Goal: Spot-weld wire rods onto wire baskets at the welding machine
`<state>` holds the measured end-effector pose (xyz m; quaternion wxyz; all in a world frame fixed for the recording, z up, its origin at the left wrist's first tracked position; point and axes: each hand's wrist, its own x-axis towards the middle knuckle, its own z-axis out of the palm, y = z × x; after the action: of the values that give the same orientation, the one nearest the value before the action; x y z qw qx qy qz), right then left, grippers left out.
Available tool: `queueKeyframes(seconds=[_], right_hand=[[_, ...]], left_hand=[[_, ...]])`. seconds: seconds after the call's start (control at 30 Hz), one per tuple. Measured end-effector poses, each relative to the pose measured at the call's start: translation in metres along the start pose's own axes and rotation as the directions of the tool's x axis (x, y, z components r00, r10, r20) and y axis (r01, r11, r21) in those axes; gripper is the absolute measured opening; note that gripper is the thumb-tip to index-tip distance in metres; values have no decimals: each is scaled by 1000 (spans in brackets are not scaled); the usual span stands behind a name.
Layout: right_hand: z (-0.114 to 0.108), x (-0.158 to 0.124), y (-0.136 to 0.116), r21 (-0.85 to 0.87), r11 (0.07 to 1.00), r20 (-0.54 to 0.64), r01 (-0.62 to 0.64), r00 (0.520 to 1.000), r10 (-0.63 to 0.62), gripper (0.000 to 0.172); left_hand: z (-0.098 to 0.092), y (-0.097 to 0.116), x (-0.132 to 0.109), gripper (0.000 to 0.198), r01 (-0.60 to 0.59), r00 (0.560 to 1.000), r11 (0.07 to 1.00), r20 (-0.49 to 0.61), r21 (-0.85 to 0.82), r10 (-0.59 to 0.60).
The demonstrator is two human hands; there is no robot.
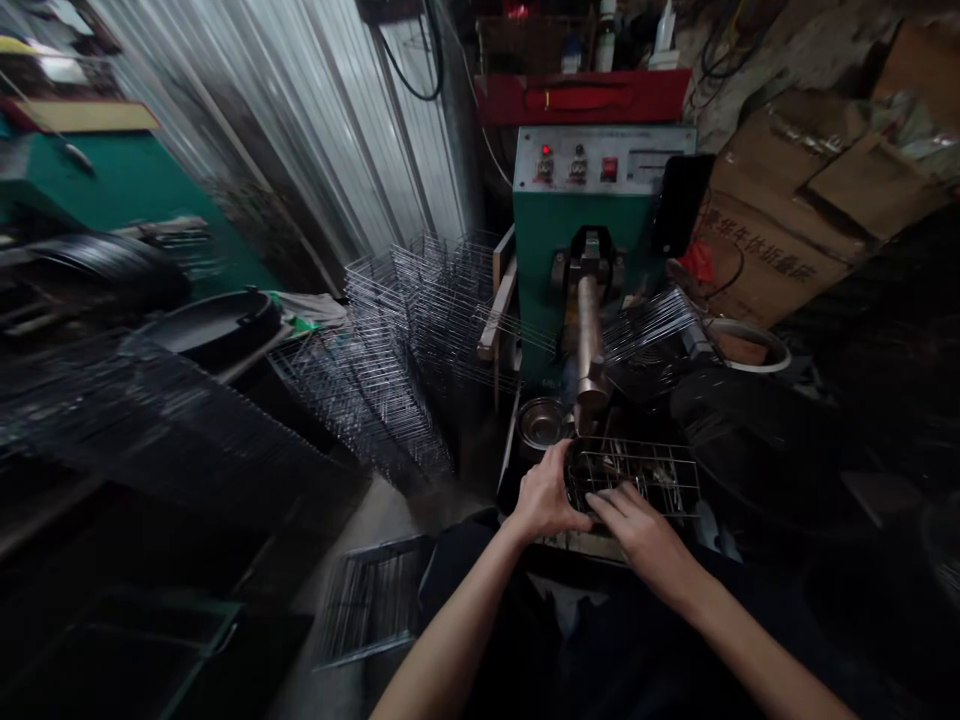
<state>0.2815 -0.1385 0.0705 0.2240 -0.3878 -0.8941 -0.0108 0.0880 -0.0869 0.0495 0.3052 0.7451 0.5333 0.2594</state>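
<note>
My left hand (544, 495) grips the left end of a rectangular wire rack (637, 478), which has a dark curved end. My right hand (634, 530) lies across the rack's near edge, with its fingers curled over the wires. The rack sits just below the tip of a vertical brass-coloured ram (590, 340) on a green machine (577, 230). A steel bowl (541, 422) stands just beyond my left hand. Some of the rack's underside is hidden by my hands and the shadows.
Several stacked wire racks (397, 340) rise left of the machine, and another wire rack (371, 600) leans low at left. Beyond stand a corrugated metal wall (360, 120), cardboard sheets (780, 220), a white bucket (750, 345) and a dark round pan (214, 325).
</note>
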Motion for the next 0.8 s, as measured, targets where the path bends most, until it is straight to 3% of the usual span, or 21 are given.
queueKeyframes(seconds=[0.3, 0.8], right_hand=[[1, -6, -3, -138, 988, 20, 76, 997, -74, 48], [11, -3, 11, 107, 994, -107, 4, 994, 7, 56]], left_hand=[[2, -1, -5, 117, 19, 999, 1000, -39, -18, -20], [5, -4, 8, 115, -1, 998, 1000, -55, -30, 0]])
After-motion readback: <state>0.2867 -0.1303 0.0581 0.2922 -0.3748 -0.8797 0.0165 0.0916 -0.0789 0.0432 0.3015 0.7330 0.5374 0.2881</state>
